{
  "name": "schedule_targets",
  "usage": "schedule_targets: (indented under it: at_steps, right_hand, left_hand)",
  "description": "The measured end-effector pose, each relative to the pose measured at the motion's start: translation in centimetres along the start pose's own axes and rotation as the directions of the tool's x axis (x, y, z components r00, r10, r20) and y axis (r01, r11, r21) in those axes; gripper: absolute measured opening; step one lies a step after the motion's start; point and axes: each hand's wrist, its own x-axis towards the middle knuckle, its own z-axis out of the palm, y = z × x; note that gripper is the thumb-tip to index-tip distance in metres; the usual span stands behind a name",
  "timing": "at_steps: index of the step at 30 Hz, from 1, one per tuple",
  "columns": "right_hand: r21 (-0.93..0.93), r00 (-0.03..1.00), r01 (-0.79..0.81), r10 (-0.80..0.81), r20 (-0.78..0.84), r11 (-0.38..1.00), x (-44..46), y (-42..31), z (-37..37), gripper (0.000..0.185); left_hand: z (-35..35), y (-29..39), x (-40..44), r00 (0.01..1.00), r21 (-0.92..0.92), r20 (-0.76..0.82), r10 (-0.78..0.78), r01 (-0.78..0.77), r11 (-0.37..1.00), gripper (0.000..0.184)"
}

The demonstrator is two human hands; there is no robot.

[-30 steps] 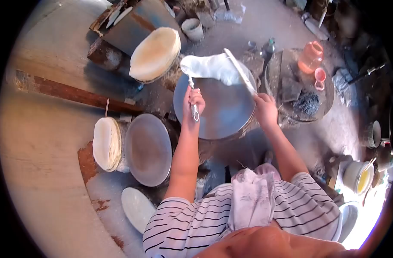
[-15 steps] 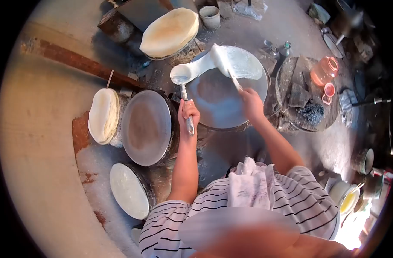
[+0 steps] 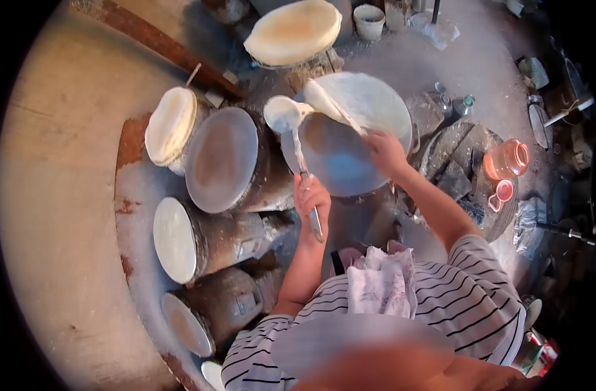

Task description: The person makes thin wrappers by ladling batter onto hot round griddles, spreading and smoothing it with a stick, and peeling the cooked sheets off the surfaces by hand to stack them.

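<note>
My left hand [image 3: 312, 199] is closed around the handle of a ladle [image 3: 283, 115], whose batter-coated bowl hangs at the upper left edge of a large round griddle [image 3: 340, 159]. In my right hand [image 3: 386, 153] is a flat stick spreader [image 3: 330, 107], gripped at its lower end and angled up to the left over the griddle. White batter [image 3: 376, 98] covers the griddle's far and upper right part; the near left part shows bare grey-brown metal. Some batter clings between the ladle bowl and the spreader's far end.
Flatbread stacks [image 3: 295, 32] [image 3: 171, 127] stand beyond and at left. A second griddle [image 3: 222, 159] and a white-covered one [image 3: 175, 240] are on the left. At right, a round stand [image 3: 441, 153] bears a pink jug [image 3: 506, 159] and pink cup [image 3: 503, 191].
The spreader has swept left across the griddle, and batter now covers its far right part. The ladle has stayed by the left edge. The view has shifted, showing more griddles at lower left.
</note>
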Motion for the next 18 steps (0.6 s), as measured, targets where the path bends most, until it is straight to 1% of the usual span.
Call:
schedule_targets:
  at_steps: [1,3,4,5,6,7,9,10,13,14,16,18]
  right_hand:
    - [0.011,0.998,0.029,-0.03,0.047,1.0,-0.6,0.7,-1.0,0.03]
    - [0.03,0.986,0.124,-0.127,0.107,0.992,0.3,1.1,-4.6,0.029]
    - [-0.033,0.993,0.088,-0.085,0.087,0.996,0.7,3.1,-5.7,0.028]
    - [-0.092,0.988,0.156,-0.155,0.012,0.984,1.5,6.1,-6.1,0.029]
    - [-0.09,0.994,0.112,-0.112,0.004,0.99,2.4,7.8,-6.7,0.03]
    - [-0.084,0.998,0.056,-0.056,-0.004,0.995,3.0,8.7,-6.7,0.031]
    - [0.134,0.986,0.067,-0.086,0.144,0.989,4.6,7.3,-5.1,0.031]
    - [0.158,0.973,0.124,-0.152,0.174,0.98,5.0,6.3,-3.9,0.03]
    - [0.192,0.949,0.199,-0.237,0.206,0.961,4.5,4.0,-2.0,0.03]
    - [0.185,0.931,0.247,-0.286,0.227,0.951,4.3,4.3,-2.1,0.03]
    - [0.18,0.881,0.341,-0.381,0.28,0.923,3.9,4.5,-2.7,0.029]
    - [0.207,0.903,0.298,-0.346,0.255,0.932,4.2,5.6,-5.3,0.027]
  left_hand:
    - [-0.1,-2.3,-0.6,0.999,-0.004,0.032,0.005,-0.005,1.0,0.032]
    - [0.2,-5.5,-0.5,0.991,0.005,0.133,-0.016,0.015,1.0,0.043]
    - [0.8,-7.3,-0.8,0.988,0.09,0.154,-0.015,0.001,0.996,0.041]
    - [0.7,-7.7,-1.1,0.982,0.176,0.19,-0.017,-0.017,0.984,0.041]
    - [0.4,-7.9,-1.2,0.973,0.258,0.23,-0.02,-0.041,0.965,0.041]
    - [-0.4,-7.5,-1.2,0.974,0.288,0.225,-0.03,-0.036,0.957,0.035]
    - [-1.6,-7.1,-0.8,0.976,0.346,0.214,-0.051,-0.027,0.938,0.025]
    - [-2.0,-7.5,-0.8,0.99,0.258,0.123,0.067,-0.097,0.961,0.021]
    - [-2.0,-8.6,-1.5,0.987,0.204,0.01,0.161,-0.159,0.966,0.032]
    - [-1.3,-9.1,-1.8,0.987,0.228,0.004,0.162,-0.158,0.961,0.03]
    - [-0.1,-10.6,-2.6,0.988,0.306,0.031,0.154,-0.156,0.939,0.028]
    - [1.4,-12.6,-3.0,0.988,0.414,0.093,0.12,-0.148,0.898,0.03]
